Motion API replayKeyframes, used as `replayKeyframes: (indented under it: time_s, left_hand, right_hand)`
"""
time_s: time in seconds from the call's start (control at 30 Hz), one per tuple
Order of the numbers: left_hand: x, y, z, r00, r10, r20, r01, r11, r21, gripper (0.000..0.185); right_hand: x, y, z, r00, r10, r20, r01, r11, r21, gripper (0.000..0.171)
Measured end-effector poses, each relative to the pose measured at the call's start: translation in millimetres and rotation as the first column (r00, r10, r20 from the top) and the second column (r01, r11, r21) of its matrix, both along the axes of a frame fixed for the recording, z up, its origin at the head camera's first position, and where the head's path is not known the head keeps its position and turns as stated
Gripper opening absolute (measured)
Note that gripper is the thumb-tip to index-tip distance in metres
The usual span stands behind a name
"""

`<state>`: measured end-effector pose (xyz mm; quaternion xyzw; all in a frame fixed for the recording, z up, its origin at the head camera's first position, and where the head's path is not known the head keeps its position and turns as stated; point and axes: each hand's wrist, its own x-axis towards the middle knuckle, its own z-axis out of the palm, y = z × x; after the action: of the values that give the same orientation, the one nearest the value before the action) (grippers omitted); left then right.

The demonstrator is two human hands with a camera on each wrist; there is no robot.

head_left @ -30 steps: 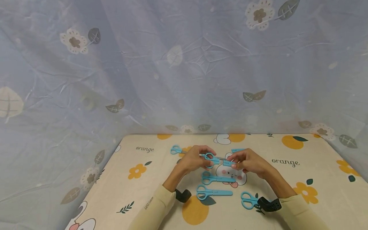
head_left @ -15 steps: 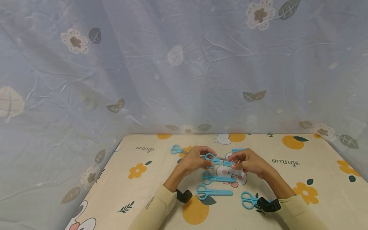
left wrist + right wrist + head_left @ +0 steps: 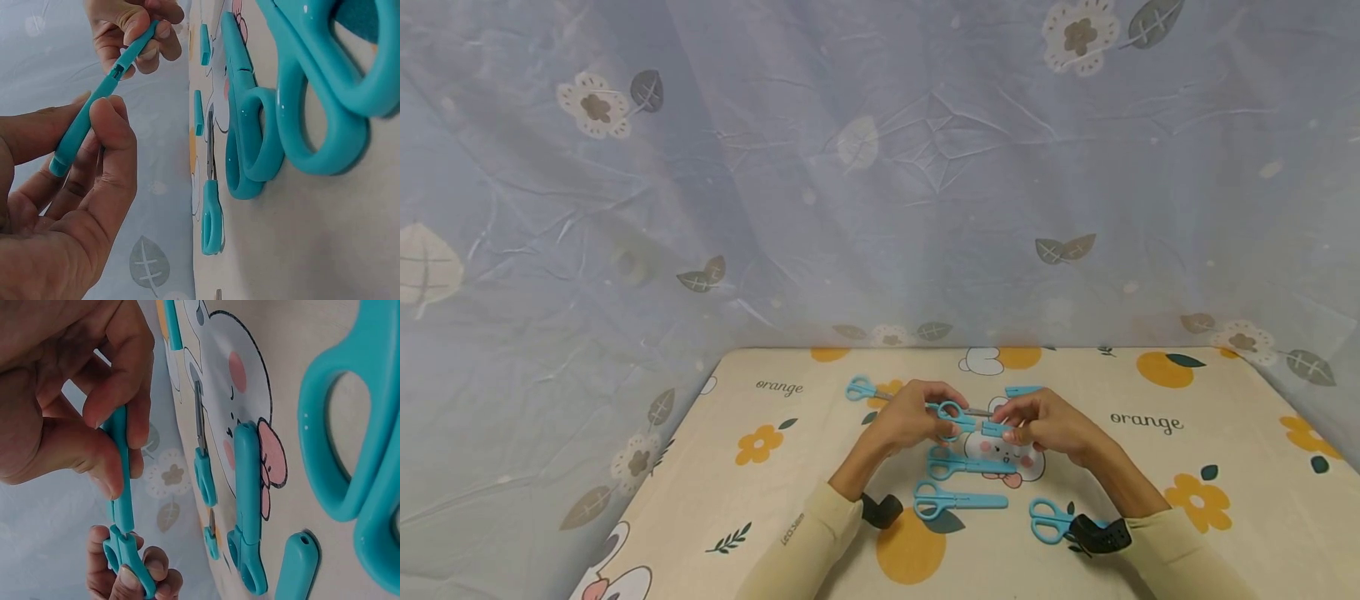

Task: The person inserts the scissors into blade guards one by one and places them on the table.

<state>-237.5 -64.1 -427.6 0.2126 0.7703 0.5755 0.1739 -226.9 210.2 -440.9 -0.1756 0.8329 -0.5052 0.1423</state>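
Observation:
My left hand (image 3: 917,414) pinches the light-blue handles of a pair of scissors (image 3: 84,125) between thumb and fingers, over the middle of the table. Opposite it, my right hand (image 3: 1048,423) pinches a matching blue blade cover (image 3: 124,487). The cover lies in line with the scissors, its mouth close to the handles with a narrow gap left, and the blades are hidden inside it. Just behind the hands, bare-bladed scissors (image 3: 203,478) lie on the cloth. In front of them rests a covered pair of scissors (image 3: 977,467).
A second covered pair (image 3: 973,501) lies nearer me. More scissors (image 3: 1049,522) lie partly under the right wrist's black camera. At the back are bare-bladed scissors (image 3: 858,388) and a loose cover (image 3: 1021,391). A patterned curtain (image 3: 880,208) hangs behind the table.
The scissors in my left hand have shifted very slightly right toward the cover, narrowing the gap. My right hand stays almost still, and the things on the table lie as before.

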Motion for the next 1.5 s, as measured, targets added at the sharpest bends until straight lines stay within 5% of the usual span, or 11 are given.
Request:
replayKeyframes:
  time_s: [0.37,0.77,1.3,1.5]
  left_hand:
    - [-0.6,2,-3.0,0.998,0.032,0.058,-0.034,0.999,0.026,0.03]
    - [2.8,5,-2.7,0.999,0.028,-0.026,-0.029,0.999,-0.028,0.03]
    - [-0.3,9,-3.8,0.997,0.045,0.059,-0.046,0.999,0.026,0.028]
    - [-1.1,14,-3.0,0.999,0.045,0.025,-0.046,0.999,0.027,0.027]
  right_hand:
    - [1.1,-3,-1.2,1.0,-0.015,0.0,0.015,1.0,-0.026,0.03]
    - [0.6,-4,-5.2,0.999,-0.002,0.047,0.004,0.999,-0.045,0.032]
    - [-0.9,-5,-2.8,1.0,-0.021,0.003,0.021,0.999,-0.031,0.03]
    - [-3.0,-5,1.3,0.999,-0.044,-0.003,0.044,0.999,0.001,0.029]
